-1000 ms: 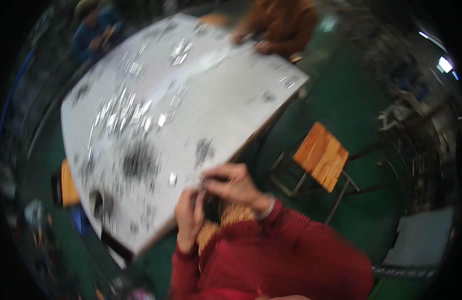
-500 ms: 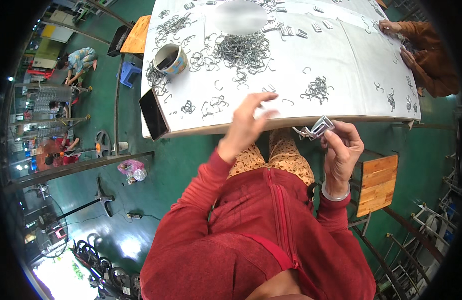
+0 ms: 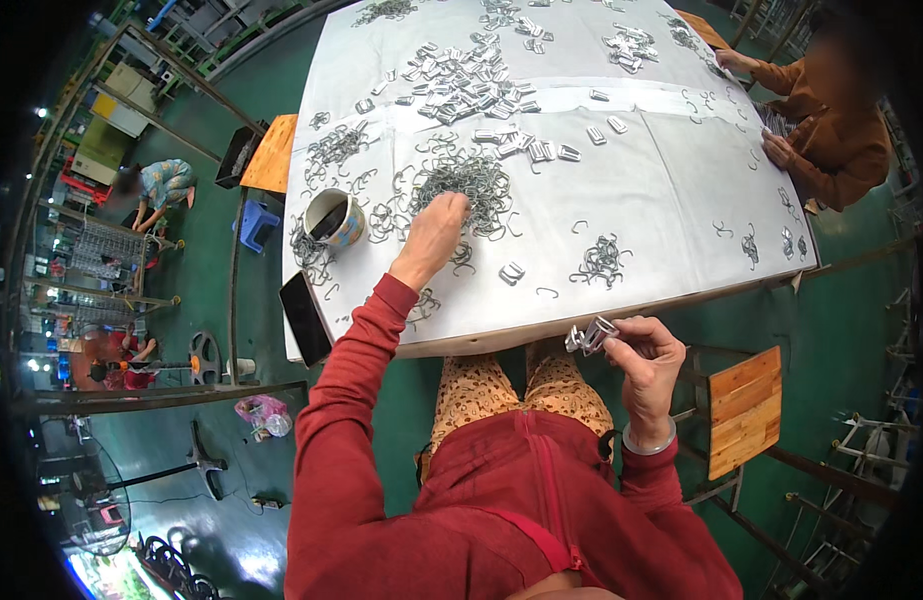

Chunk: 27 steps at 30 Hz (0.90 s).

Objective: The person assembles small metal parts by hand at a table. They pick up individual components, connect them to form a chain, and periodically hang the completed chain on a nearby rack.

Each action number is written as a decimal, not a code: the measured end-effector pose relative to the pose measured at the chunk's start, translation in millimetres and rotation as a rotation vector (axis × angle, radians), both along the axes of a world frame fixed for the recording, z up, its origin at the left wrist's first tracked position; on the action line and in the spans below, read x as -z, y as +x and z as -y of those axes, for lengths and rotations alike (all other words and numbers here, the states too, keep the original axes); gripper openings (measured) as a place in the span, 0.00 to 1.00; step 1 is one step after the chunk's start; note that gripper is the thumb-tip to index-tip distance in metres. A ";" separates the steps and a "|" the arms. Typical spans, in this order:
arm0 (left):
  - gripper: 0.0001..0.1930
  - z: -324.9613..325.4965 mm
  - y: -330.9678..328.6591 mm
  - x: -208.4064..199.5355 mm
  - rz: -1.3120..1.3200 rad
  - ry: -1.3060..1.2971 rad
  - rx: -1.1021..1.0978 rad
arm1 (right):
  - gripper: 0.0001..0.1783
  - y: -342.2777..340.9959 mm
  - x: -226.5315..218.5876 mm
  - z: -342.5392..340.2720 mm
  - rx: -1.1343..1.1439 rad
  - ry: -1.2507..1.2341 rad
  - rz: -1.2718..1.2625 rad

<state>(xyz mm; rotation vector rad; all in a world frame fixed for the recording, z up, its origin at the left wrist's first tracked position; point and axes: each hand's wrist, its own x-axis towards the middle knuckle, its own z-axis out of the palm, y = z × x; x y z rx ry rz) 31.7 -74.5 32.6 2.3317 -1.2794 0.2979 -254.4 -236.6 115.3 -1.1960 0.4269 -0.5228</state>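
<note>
My left hand (image 3: pixel 436 238) is at the near edge of a heap of bent wire hooks (image 3: pixel 486 190) on the white-covered table. Its fingers are pressed together, and whatever is between the fingertips is hidden. Off the table's front edge, my right hand (image 3: pixel 649 362) pinches a silvery metal buckle (image 3: pixel 600 332) between thumb and fingers. A smaller bent metal piece hangs at the buckle's left end. On the cloth between my hands lies a single buckle with a hook (image 3: pixel 511 273). A small cluster of hooks (image 3: pixel 601 260) lies to the right of it.
A white bucket (image 3: pixel 348 222) with something dark inside stands at the left, near a black phone (image 3: pixel 305 318) on the table edge. Many metal buckles (image 3: pixel 471 82) are spread farther back. Another person in a brown sleeve (image 3: pixel 781 78) works at the right edge. A wooden stool (image 3: pixel 744 413) stands at right.
My left hand has moved left and away from me to the hook heap, its fingers closing together. My right hand still holds the buckle. The view has shifted, showing more of the table's far side.
</note>
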 end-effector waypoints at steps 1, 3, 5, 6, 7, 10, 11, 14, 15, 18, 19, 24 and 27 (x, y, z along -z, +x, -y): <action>0.04 -1.5 -0.8 -2.1 -0.063 -0.065 -0.043 | 0.11 -1.7 -1.8 -2.0 -0.010 -0.003 -0.019; 0.09 -5.1 -5.0 -9.1 -0.137 -0.225 -0.080 | 0.10 -1.2 -4.9 -7.3 -0.033 -0.021 -0.026; 0.11 -2.1 -34.3 -34.1 -0.490 -0.394 -0.166 | 0.10 -0.9 -2.8 -12.0 -0.051 -0.057 -0.054; 0.12 -1.1 -53.3 -45.8 -0.680 -0.505 -0.103 | 0.10 -1.1 -1.3 -13.5 -0.055 -0.083 -0.070; 0.10 -0.1 -71.4 -55.0 -0.825 -0.575 -0.006 | 0.10 -1.1 1.0 -14.8 -0.058 -0.107 -0.087; 0.08 -1.5 -131.1 -89.4 -1.198 -0.643 0.162 | 0.10 -2.3 6.2 -18.0 -0.029 -0.197 -0.128; 0.08 -3.3 -146.7 -96.6 -1.291 -0.668 0.214 | 0.10 -2.5 7.4 -18.1 -0.012 -0.256 -0.151; 0.05 -6.8 -169.3 -96.3 -1.226 -0.513 0.206 | 0.10 -3.3 6.1 -24.2 -0.026 -0.139 -0.070; 0.04 -8.0 -175.0 -98.4 -1.186 -0.448 0.211 | 0.10 -5.8 6.4 -26.4 -0.022 -0.132 -0.073; 0.05 0.5 -178.2 -88.6 -0.761 -0.480 0.265 | 0.10 -6.6 5.0 -28.2 -0.002 -0.132 -0.068; 0.05 1.0 -180.4 -87.7 -0.743 -0.481 0.247 | 0.09 -7.5 8.3 -27.3 0.002 -0.169 -0.076; 0.05 8.3 -185.8 -86.2 -0.675 -0.391 0.204 | 0.09 -7.5 9.6 -19.1 0.011 -0.294 -0.067; 0.06 13.4 -186.8 -80.6 -0.974 -0.471 0.228 | 0.11 -2.5 7.5 -15.2 -0.040 -0.446 -0.012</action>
